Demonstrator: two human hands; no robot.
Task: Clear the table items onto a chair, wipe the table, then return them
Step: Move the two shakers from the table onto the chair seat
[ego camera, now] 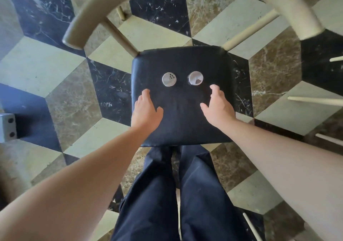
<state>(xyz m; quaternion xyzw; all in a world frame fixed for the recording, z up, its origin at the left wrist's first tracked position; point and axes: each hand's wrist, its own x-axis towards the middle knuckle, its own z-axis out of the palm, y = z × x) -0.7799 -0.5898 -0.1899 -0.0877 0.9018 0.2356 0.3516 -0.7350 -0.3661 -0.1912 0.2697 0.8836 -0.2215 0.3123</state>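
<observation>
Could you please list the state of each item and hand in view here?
Left shaker: upright on the chair seat, untouched.
Right shaker: upright beside it, apart, untouched.
Left hand: open, empty, over the seat.
Right hand: open, empty, near the right shaker.

Person: both forearms bare to frame edge, no sleeves visible. Left hand (pixel 146 109) and right hand (pixel 219 107) bare: no gloves, rings or watch seen. Dark navy trousers (pixel 178 194), loose cut, creased fabric.

Soft, even daylight, faint shadows — wide-angle bending at the edges, slight motion blur.
</observation>
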